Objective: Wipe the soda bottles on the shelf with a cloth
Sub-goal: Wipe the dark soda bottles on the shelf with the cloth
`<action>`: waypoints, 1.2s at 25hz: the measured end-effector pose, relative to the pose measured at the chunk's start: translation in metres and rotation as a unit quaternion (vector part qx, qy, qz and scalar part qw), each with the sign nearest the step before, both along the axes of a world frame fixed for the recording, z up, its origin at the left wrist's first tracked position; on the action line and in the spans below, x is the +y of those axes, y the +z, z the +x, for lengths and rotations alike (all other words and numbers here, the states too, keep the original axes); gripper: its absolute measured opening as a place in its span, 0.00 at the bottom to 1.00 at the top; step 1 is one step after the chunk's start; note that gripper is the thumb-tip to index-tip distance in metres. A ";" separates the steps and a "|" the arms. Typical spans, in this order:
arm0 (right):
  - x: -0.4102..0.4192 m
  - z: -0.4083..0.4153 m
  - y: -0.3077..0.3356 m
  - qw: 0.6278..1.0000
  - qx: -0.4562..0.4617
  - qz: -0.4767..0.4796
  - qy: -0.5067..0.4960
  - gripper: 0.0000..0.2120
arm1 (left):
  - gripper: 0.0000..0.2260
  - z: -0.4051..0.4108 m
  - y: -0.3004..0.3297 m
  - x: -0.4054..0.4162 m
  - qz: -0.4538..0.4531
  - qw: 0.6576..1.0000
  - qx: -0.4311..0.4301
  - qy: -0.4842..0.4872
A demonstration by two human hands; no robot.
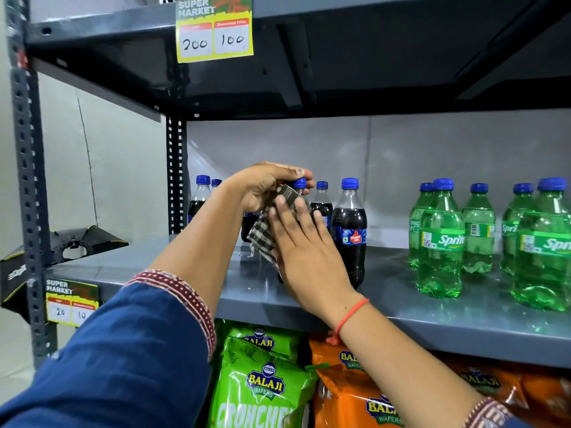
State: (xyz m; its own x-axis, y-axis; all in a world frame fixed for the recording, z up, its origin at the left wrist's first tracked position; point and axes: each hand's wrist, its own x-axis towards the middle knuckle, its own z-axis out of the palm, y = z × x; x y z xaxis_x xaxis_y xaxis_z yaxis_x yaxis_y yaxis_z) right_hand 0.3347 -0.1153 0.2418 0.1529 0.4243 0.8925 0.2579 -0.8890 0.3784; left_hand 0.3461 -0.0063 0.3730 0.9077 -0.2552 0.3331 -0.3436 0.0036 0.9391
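Several dark cola bottles with blue caps stand at the left of the grey shelf [432, 322]. My left hand [262, 188] grips the neck and cap of one cola bottle [299, 183], whose body is mostly hidden. My right hand [304, 245] lies flat, fingers spread, pressing a black-and-white checked cloth [262, 233] against that bottle's side. Another cola bottle [350, 233] stands just to the right, touching my right hand's edge. Several green Sprite bottles [441, 239] stand further right.
A dark shelf above carries a yellow price tag [214, 29]. The slotted upright post [26, 180] is at the left with a second tag [71, 301]. Green [262, 387] and orange [355, 396] wafer bags fill the shelf below. A black box [61, 251] sits left of the rack.
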 end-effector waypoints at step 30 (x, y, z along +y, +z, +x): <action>-0.076 -0.047 0.002 0.987 0.100 0.015 0.123 0.24 | 0.11 -0.018 0.041 -0.043 0.065 0.939 -0.263 0.211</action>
State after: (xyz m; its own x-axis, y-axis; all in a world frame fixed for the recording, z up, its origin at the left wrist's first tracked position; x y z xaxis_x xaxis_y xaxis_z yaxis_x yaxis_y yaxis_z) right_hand 0.2877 -0.1917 0.2439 0.2230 0.4445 0.8676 0.5343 -0.8002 0.2726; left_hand 0.3279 -0.0496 0.4145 0.6551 0.0206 0.7552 -0.7061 -0.3391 0.6217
